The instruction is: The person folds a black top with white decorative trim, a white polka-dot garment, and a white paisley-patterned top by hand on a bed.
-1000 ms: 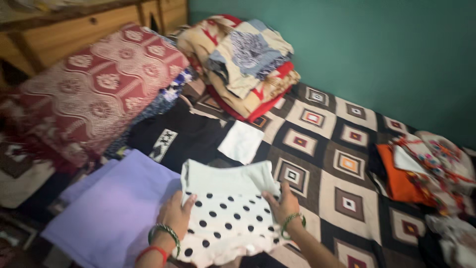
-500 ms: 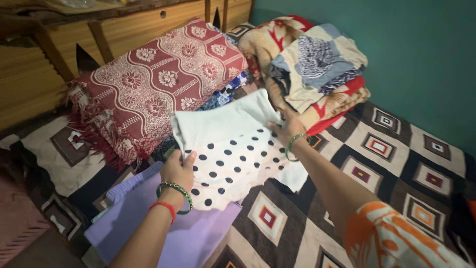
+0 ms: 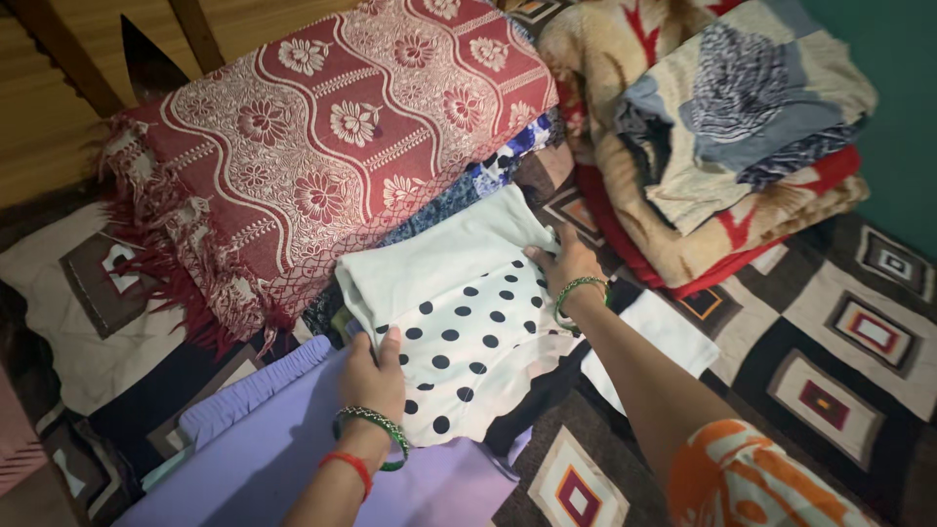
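A folded white garment with black polka dots lies on other clothes, its plain white part turned toward the red blanket. My left hand grips its near left edge, thumb on top. My right hand holds its far right edge, fingers tucked under the white fabric. Green bangles ring both wrists, and a red one sits on the left. Beneath the garment a lilac cloth spreads toward me.
A red and white floral blanket lies folded at the back left. A pile of patterned blankets stands at the back right. A small white cloth rests on the brown geometric bedspread.
Both hands carried the polka dot garment from the lilac cloth up and left toward the red blanket. The view has swung left and closer.
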